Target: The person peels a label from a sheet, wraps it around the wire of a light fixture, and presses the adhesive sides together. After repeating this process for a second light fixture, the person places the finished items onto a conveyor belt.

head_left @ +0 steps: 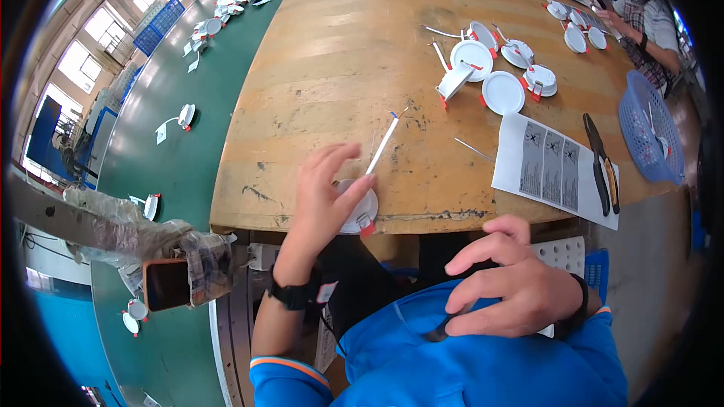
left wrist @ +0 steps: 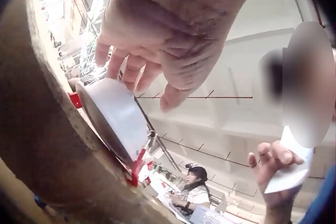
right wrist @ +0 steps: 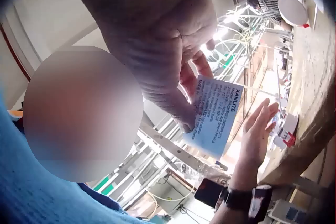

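A round white downlight (head_left: 367, 209) with red clips lies at the table's front edge, its white cable (head_left: 383, 145) stretching away to bare wire ends. My left hand (head_left: 317, 196) is over it, partly covering it, with the fingers loosely extended. In the left wrist view the fingers are close to the downlight's white side (left wrist: 119, 116). My right hand (head_left: 505, 286) is raised in front of my body. Between thumb and fingers it pinches a white printed label (right wrist: 218, 113) marked XANLITE, which the head view hides behind the hand.
Several white downlights (head_left: 503, 93) are grouped farther back. A printed sheet (head_left: 520, 154) lies at the right, with black scissors (head_left: 596, 162) across it. A blue basket (head_left: 641, 132) is at the right edge, a green conveyor (head_left: 188, 90) at the left, a phone (head_left: 166, 285) below. Another person sits at far right.
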{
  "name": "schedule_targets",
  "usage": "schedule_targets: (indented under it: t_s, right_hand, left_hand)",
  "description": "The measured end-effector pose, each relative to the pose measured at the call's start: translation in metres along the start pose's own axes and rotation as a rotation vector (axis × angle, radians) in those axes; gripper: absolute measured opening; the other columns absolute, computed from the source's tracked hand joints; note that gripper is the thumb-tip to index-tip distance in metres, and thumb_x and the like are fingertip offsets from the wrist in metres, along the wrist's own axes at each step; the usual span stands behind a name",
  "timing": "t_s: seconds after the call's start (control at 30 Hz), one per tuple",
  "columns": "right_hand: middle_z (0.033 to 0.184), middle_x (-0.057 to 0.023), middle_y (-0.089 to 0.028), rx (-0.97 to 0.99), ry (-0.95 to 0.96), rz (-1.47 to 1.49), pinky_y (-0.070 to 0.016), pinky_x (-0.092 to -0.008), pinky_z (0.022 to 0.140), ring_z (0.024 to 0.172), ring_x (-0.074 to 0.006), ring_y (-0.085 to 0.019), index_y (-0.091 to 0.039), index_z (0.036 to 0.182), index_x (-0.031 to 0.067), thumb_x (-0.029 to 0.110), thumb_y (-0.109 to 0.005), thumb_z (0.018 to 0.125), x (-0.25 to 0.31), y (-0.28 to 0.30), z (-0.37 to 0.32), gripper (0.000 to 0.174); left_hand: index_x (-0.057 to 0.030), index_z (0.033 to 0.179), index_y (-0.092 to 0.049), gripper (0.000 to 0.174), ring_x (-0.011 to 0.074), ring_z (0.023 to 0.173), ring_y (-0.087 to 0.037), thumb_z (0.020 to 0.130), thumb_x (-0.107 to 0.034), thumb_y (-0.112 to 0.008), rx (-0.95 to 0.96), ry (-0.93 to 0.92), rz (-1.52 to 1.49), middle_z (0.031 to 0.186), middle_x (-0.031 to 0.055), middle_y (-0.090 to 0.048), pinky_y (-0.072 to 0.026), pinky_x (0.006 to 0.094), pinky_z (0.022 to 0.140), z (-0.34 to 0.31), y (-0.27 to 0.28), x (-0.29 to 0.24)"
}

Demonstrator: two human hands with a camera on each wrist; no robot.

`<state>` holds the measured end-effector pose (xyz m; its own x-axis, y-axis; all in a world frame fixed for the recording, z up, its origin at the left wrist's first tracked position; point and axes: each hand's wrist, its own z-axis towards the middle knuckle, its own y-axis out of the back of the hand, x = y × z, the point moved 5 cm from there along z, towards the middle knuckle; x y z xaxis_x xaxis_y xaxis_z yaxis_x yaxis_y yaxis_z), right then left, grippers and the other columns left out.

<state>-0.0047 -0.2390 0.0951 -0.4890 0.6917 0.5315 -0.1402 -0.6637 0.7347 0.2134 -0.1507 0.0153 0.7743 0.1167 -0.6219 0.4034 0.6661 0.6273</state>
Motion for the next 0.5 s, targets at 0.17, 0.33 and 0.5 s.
schedule_targets:
  t_s: [0.17, 0.33, 0.5]
  right_hand:
    - [0.085, 0.0064, -0.057, -0.046, 0.018, 0.185, -0.0313, -0.0428, 0.083, 0.095, -0.0191, -0.052, -0.063, 0.078, 0.0187, 0.012, -0.069, 0.069, -0.003, -0.008, 0.003, 0.013]
    - [0.08, 0.0003, -0.062, -0.095, -0.008, 0.566, -0.0427, -0.0308, 0.073, 0.08, -0.0208, -0.058, -0.064, 0.076, 0.0106, 0.01, -0.071, 0.071, -0.02, -0.018, 0.007, 0.009]
    - [0.079, -0.0052, -0.061, -0.126, -0.384, 0.746, -0.0442, -0.0247, 0.066, 0.074, -0.0161, -0.057, -0.063, 0.077, 0.0052, 0.003, -0.068, 0.072, -0.044, -0.045, -0.014, 0.008]
  left_hand:
    - [0.0036, 0.093, -0.063, 0.014, 0.0078, 0.069, -0.057, 0.083, -0.006, -0.059, -0.068, 0.37, -0.701, 0.077, 0.0046, -0.064, -0.0451, 0.0205, 0.063, -0.017, -0.027, 0.005]
    - [0.0022, 0.092, -0.064, 0.013, 0.0068, 0.072, -0.058, 0.08, -0.002, -0.063, -0.025, 0.537, -0.832, 0.08, 0.0048, -0.064, -0.0463, 0.0195, 0.063, -0.082, -0.051, -0.055]
    - [0.0021, 0.099, -0.06, 0.019, 0.0074, 0.072, -0.059, 0.081, -0.001, -0.062, 0.011, 0.739, -1.119, 0.08, 0.0053, -0.064, -0.0479, 0.0203, 0.064, -0.141, -0.091, -0.049]
